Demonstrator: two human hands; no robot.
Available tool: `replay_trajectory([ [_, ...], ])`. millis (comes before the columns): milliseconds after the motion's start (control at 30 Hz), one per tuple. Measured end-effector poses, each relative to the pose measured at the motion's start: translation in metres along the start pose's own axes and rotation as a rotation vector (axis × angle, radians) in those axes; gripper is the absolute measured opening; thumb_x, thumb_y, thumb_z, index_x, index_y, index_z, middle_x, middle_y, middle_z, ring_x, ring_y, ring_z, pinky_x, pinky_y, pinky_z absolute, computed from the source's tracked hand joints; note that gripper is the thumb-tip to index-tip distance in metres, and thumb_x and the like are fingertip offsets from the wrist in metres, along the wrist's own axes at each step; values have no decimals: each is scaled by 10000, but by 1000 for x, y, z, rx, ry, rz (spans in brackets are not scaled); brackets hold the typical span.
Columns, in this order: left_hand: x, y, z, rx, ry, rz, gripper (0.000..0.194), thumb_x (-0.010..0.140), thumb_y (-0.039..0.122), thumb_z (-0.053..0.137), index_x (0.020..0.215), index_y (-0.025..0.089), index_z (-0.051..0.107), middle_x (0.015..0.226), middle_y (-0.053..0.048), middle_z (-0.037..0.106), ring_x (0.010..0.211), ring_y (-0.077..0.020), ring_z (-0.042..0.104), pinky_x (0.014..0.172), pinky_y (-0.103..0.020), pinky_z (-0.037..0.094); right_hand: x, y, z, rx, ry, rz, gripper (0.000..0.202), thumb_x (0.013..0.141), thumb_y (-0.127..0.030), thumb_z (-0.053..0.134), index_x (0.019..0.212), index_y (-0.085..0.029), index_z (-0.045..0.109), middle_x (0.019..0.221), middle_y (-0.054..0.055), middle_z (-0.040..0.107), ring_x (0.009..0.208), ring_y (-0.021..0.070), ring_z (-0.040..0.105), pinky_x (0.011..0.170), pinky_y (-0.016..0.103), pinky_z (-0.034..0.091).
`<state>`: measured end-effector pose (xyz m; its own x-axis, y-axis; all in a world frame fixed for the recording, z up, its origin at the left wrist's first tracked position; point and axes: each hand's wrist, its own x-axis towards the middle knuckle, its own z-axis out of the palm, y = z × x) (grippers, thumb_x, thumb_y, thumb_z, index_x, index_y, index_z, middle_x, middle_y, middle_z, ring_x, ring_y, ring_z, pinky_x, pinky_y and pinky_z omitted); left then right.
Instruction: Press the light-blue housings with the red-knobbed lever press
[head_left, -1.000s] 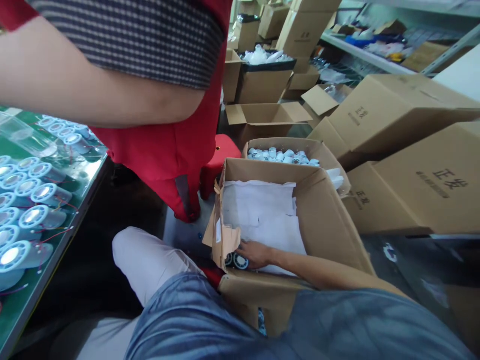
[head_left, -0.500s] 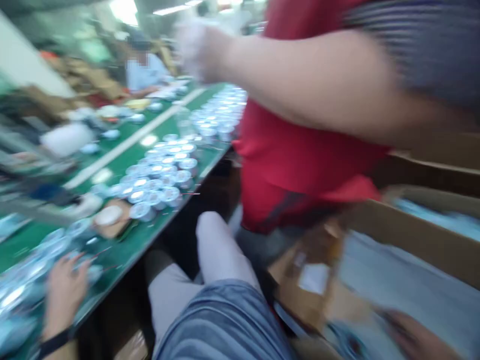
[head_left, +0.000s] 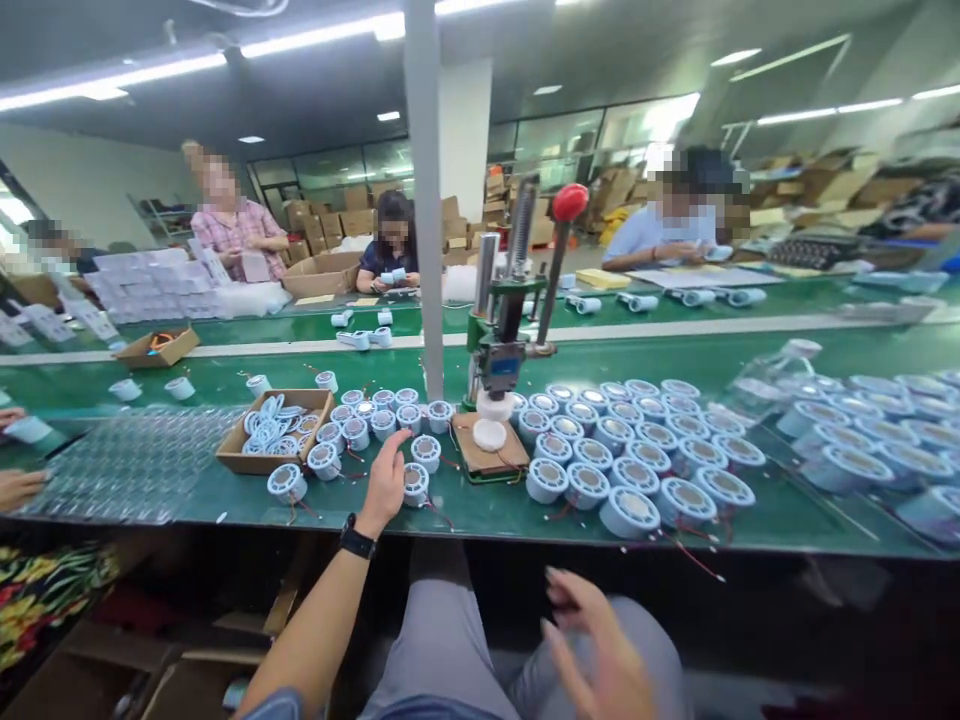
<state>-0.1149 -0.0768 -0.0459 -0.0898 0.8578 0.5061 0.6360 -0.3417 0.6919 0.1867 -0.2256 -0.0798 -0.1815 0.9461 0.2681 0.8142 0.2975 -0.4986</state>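
My left hand (head_left: 385, 482), with a black watch on its wrist, reaches over the bench edge with fingers stretched out. It is beside a light-blue round part (head_left: 415, 484) with trailing wires; whether the fingertips touch it I cannot tell. My right hand (head_left: 600, 645) is over my lap below the bench edge, fingers apart and nothing in it. In front stands a lever press (head_left: 504, 365) with a red knob. Under its head, a white round pad (head_left: 490, 434) sits on a brown board (head_left: 472, 455). Similar light-blue parts (head_left: 630, 512) stand in rows right of the press.
A cardboard box (head_left: 259, 462) of light-blue rings stands left of my left hand. Clear plastic trays (head_left: 127, 470) lie farther left, near another person's hands (head_left: 19, 485). A grey post (head_left: 424, 200) rises behind the parts. People sit across the green bench (head_left: 480, 520).
The view has swung left from the person in red and the boxes to the bench. My right hand has come from the box area to over my lap. My left hand stays over the bench.
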Motion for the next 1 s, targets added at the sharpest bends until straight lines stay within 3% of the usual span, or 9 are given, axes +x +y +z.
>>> replay_trajectory([
  [67, 11, -4, -9, 9, 29, -6, 435, 928, 118, 336, 1303, 172, 550, 1339, -109, 606, 1261, -201, 562, 1092, -410, 453, 58, -36, 10, 35, -38, -131, 516, 946, -356, 401, 1453, -259, 399, 1447, 111, 411, 1315, 234, 478, 1076, 394, 482],
  [167, 28, -11, -18, 50, 23, 8, 437, 898, 74, 343, 1237, 169, 601, 1265, -102, 651, 1208, -204, 596, 1081, -427, 464, 137, -92, 35, -47, -138, -268, 666, 837, -412, 624, 1457, -252, 440, 1564, 125, 234, 1475, 341, 223, 1184, 506, 302],
  [233, 35, -13, -20, 94, -5, 31, 444, 888, 54, 332, 1208, 161, 621, 1244, -107, 661, 1196, -207, 602, 1078, -436, 468, 171, -115, 52, -123, -194, -269, 772, 758, -491, 722, 1451, -270, 461, 1602, 132, 137, 1492, 410, 108, 1170, 557, 261],
  [300, 42, -14, -18, 151, -47, 63, 466, 887, 40, 313, 1227, 146, 614, 1278, -124, 641, 1227, -212, 582, 1088, -441, 459, 189, -123, 63, -155, -240, -241, 757, 744, -549, 727, 1415, -275, 506, 1608, 138, 127, 1485, 433, 111, 1142, 560, 288],
  [467, 60, -11, 2, 331, -201, 151, 477, 844, 38, 442, 1285, 156, 581, 1403, -148, 545, 1381, -284, 436, 1162, -523, 338, 189, -111, 65, -149, -257, -201, 661, 768, -507, 695, 1363, -255, 554, 1596, 134, 183, 1445, 401, 242, 1121, 508, 345],
  [633, 66, -6, 13, 494, -254, 144, 449, 863, 44, 458, 1289, 147, 557, 1375, -185, 541, 1374, -327, 429, 1150, -596, 296, 178, -97, 51, -152, -300, -224, 603, 753, -301, 639, 1351, -272, 563, 1608, 97, 167, 1433, 356, 286, 1135, 480, 336],
  [800, 29, 8, -1, 568, -245, 134, 426, 876, 41, 430, 1268, 157, 553, 1277, -154, 569, 1252, -280, 512, 1090, -493, 413, 173, -91, 40, -201, -327, -219, 727, 724, -167, 564, 1437, -286, 483, 1598, 90, 204, 1430, 331, 293, 1163, 494, 287],
  [900, 3, 17, -11, 507, -220, 95, 423, 868, 44, 434, 1237, 195, 575, 1228, -116, 589, 1179, -270, 532, 1023, -461, 472, 176, -95, 38, -226, -329, -194, 750, 756, -191, 574, 1479, -318, 421, 1584, 92, 236, 1388, 346, 342, 1107, 509, 352],
  [1000, -12, 22, -21, 295, -186, 18, 428, 843, 61, 476, 1227, 208, 593, 1215, -95, 611, 1160, -257, 551, 1043, -455, 467, 182, -101, 38, -224, -335, -147, 747, 809, -300, 625, 1510, -327, 370, 1573, 117, 240, 1335, 352, 404, 1055, 487, 409],
])
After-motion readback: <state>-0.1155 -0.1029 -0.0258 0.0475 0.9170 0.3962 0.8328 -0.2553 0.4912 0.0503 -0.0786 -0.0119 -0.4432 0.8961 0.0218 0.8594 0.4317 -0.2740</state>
